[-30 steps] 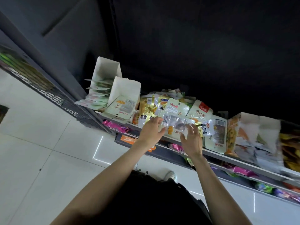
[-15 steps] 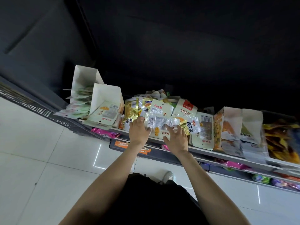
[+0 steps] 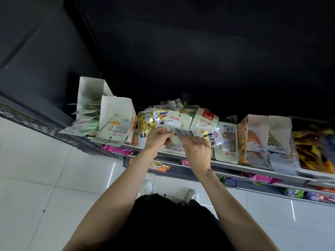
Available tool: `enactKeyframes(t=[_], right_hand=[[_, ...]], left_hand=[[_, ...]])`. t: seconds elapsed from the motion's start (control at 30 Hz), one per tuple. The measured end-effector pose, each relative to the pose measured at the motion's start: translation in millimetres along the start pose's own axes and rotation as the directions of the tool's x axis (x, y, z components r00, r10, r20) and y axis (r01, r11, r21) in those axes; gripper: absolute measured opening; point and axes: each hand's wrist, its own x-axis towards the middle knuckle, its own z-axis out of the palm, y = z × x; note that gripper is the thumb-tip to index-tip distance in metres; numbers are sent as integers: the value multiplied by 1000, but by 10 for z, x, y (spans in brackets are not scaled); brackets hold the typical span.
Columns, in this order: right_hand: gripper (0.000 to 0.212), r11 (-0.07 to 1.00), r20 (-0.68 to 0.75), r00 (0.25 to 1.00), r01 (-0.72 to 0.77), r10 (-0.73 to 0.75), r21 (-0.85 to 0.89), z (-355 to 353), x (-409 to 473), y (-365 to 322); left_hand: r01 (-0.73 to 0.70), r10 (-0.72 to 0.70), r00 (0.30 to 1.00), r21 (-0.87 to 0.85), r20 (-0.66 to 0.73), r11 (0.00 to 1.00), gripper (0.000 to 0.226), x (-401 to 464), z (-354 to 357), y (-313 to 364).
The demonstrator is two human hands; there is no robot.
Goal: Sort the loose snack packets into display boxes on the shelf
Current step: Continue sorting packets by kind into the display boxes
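Snack packet sat pinched between the left hand and right hand over the shelf pile, long axis running roughly 9-to-3, with the near-empty display box off around 10 o'clock, closer to the left hand.

Head camera looks steeply down, close over shelf.

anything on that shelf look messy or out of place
Yes. A loose heap of packets lies jumbled mid-shelf, overlapping at odd angles, not in any box. On the left, a white box holds one cream packet that sticks out past the shelf edge. Both hands, left hand and right hand, hold packets from the heap.
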Motion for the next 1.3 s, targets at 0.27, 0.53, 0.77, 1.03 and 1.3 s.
enactKeyframes(t=[0.27,0.53,0.77,1.03,1.3], right_hand=[[11,302,380,680,-662,628,686,-549,396,129],[12,371,491,771,-630,406,682,-704,451,-107],[16,875,467,877,-310,111,373,-715,546,-477],[20,487,574,772,-625,273,610,-704,638,-464],[17,584,459,830,-552,317,595,-206,862,-1132]], left_hand=[[-158,159,987,-87,9,984,19,-177,-186,291],[-307,292,943,80,157,948,42,-300,-347,580],[-567,380,817,480,435,669,39,-385,-796,755],[-500,469,865,241,179,831,20,-409,-1427,356],[-366,402,887,183,-227,912,26,-425,-1758,94]])
